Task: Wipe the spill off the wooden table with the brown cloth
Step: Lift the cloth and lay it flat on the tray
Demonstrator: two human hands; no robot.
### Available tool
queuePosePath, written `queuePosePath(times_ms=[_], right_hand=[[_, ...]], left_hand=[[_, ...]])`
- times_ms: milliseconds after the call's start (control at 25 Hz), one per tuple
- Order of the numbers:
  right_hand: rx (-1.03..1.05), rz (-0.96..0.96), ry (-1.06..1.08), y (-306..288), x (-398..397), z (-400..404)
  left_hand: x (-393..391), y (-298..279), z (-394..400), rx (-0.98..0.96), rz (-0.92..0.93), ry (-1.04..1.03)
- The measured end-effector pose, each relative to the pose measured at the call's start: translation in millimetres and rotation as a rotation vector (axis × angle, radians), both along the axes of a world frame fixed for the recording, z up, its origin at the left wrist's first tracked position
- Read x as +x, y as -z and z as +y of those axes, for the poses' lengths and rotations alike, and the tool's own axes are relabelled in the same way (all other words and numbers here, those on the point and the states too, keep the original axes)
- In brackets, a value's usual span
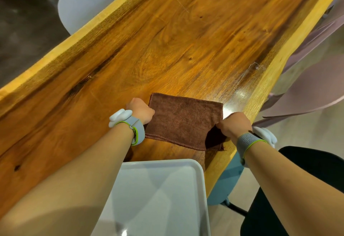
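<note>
The brown cloth [183, 119] lies spread flat on the wooden table [167, 40], near its right edge. My left hand [141, 110] grips the cloth's left edge with closed fingers. My right hand [234, 125] pinches the cloth's right near corner, which is folded up a little. A wet, shiny patch of spill [240, 94] glistens on the wood just beyond the cloth's right side, with faint streaks [256, 67] farther along the edge. Both wrists wear grey bands with white sensors.
A white tray [160, 196] sits on the table right in front of me, between my forearms. A white chair [87, 3] stands at the table's left side, pinkish chairs [312, 87] at the right, and a blue chair [226, 181] below the right edge.
</note>
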State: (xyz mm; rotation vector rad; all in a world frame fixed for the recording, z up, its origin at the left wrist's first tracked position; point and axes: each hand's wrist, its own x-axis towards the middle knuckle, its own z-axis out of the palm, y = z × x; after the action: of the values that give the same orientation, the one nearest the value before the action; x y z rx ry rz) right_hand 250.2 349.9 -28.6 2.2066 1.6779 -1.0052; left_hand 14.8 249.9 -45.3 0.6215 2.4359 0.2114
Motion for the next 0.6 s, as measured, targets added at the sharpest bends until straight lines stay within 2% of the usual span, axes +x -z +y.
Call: queuePosePath(times_ms=[160, 320, 440, 600], right_hand=[[0.029, -0.008, 0.024, 3.9, -1.5, -3.7], [0.09, 0.034, -0.014, 8.6, -0.4, -11.3], [0.165, 0.145, 0.007, 12.7, 3.1, -14.7], [0.141, 0.402, 0.154, 11.4, 10.9, -17.0]], left_hand=[[6.4, 2.9, -4.9, 0.127, 0.028, 0.063], [10.4, 3.4, -10.3, 0.29, -0.06, -0.022], [9.3, 0.4, -9.4, 0.333, -0.182, -0.113], [1.2, -4.5, -17.0, 0.426, -0.355, -0.322]])
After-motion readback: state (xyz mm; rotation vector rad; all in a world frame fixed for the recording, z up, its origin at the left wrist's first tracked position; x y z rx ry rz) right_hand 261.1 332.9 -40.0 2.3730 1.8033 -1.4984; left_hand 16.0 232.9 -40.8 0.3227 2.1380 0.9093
